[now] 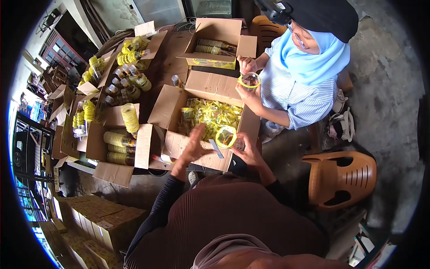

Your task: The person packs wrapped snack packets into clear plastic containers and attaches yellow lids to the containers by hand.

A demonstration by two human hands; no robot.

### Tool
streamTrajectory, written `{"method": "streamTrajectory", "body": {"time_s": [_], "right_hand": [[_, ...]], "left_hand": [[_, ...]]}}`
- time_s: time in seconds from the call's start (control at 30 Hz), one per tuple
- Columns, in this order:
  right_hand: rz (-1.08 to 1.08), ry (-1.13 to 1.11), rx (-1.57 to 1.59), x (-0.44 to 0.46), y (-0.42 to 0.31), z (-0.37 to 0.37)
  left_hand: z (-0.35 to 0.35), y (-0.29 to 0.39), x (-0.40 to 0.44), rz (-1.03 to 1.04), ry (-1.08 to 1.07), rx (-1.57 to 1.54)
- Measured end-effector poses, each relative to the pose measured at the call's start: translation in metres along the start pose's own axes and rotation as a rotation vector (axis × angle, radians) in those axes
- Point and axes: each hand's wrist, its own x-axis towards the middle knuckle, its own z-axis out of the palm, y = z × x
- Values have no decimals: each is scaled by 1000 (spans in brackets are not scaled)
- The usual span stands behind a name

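Observation:
My right hand [247, 152] is wrapped round a clear plastic cup with a yellow rim [226, 136], above the near right edge of an open carton [179, 145]. My left hand [193, 147] is to the left of the cup, its fingers spread. A flat grey strip [216, 149] lies between the left thumb and the cup; whether the hand touches it is hard to tell. Many yellow pieces [212, 114] fill the carton beyond both hands.
A co-worker [309, 85] at the right holds another yellow-rimmed cup [249, 80]. Open cartons with stacked yellow-rimmed cups [130, 117] stand at the left, another [215, 29] at the back. A brown plastic chair [342, 179] is at the right, closed boxes [96, 219] at lower left.

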Motion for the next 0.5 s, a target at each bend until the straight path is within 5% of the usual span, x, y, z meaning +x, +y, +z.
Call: {"method": "streamTrajectory", "body": {"time_s": [0.1, 0.13, 0.23, 0.3, 0.4, 0.5], "right_hand": [[-15, -148, -54, 3, -15, 9], [16, -189, 12, 3, -13, 15], [-15, -177, 81, 7, -14, 18], [-2, -122, -194, 9, -15, 7], [106, 61, -99, 12, -35, 7], [89, 140, -116, 17, -65, 11]], "left_hand": [[4, 49, 17, -84, -207, -275], [9, 56, 17, -199, -174, -642], [0, 67, 21, -278, -209, -585], [-6, 72, 21, -235, -141, -434], [-6, 51, 14, 69, -125, 18], [-5, 55, 11, -42, -283, -160]]}}
